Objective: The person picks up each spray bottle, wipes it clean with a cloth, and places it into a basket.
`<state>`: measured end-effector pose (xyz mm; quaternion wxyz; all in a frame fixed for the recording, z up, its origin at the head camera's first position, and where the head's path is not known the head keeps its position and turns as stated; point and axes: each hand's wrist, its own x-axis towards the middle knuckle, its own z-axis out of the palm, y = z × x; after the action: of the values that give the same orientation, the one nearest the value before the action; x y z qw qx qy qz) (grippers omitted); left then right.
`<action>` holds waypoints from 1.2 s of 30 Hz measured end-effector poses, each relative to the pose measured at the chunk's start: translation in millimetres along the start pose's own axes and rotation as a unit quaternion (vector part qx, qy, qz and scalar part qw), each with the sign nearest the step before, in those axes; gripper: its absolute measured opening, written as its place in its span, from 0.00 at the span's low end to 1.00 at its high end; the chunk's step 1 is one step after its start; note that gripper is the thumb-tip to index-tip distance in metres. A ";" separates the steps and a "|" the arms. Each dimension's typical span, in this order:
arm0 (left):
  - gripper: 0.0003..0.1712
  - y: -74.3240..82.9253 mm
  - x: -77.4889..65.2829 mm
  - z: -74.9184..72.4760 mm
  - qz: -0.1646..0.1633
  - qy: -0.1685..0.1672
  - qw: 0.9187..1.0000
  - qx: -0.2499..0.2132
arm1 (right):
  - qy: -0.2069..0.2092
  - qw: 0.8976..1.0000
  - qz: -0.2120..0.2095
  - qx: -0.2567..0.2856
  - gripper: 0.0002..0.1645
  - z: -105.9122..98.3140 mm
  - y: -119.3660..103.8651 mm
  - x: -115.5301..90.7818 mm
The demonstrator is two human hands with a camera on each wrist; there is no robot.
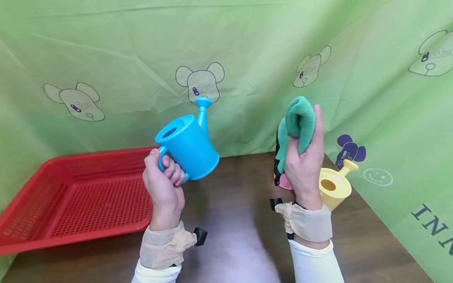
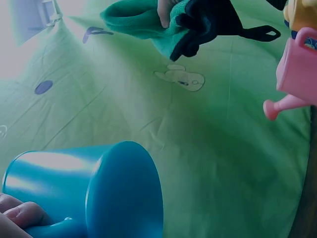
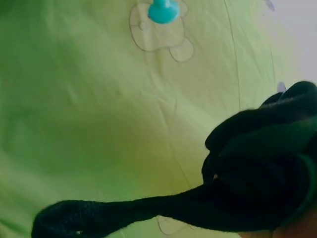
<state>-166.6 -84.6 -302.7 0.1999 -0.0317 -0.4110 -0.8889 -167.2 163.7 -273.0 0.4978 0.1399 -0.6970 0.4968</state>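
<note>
The left hand [image 1: 162, 184] had its fingers curled round the handle of a blue watering can [image 1: 191, 151]; this grip held the can tilted at nine o'clock from the centre of the head view, its spout pointing towards one o'clock and its base between four and five. The right hand [image 1: 306, 171], near three o'clock, had a folded green-and-black cloth piece [image 1: 301, 122] pinched between thumb and fingers. In the left wrist view, a black loop stuck out from the cloth at three o'clock.

A yellow watering can [image 1: 336, 190] rested on the table [image 1: 233, 220] at four o'clock, partly hidden by the right hand. A pink watering can [image 2: 297, 74] showed between two and three o'clock in the left wrist view. Between eight and nine o'clock in the head view lay a red basket [image 1: 102, 204]. A green curtain [image 1: 141, 23] with mouse-like drawings hung across twelve o'clock.
</note>
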 end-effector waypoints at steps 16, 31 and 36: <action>0.26 -0.2 1.9 11.8 0.086 -0.011 0.993 0.080 | -0.126 0.978 -0.166 -0.031 0.42 28.2 23.0 -10.7; 0.33 -14.1 1.1 20.2 0.080 0.023 0.965 0.249 | -0.198 0.963 -0.174 -0.061 0.37 40.3 17.2 -21.1; 0.33 -20.4 -0.3 21.7 0.103 0.004 0.951 0.291 | -0.183 0.962 -0.196 -0.055 0.36 46.5 11.8 -26.9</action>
<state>-176.5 -56.5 -303.1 0.2928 -0.0105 -0.6456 -0.7052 -188.6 122.5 -302.4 0.4563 0.3350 -0.7615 0.3158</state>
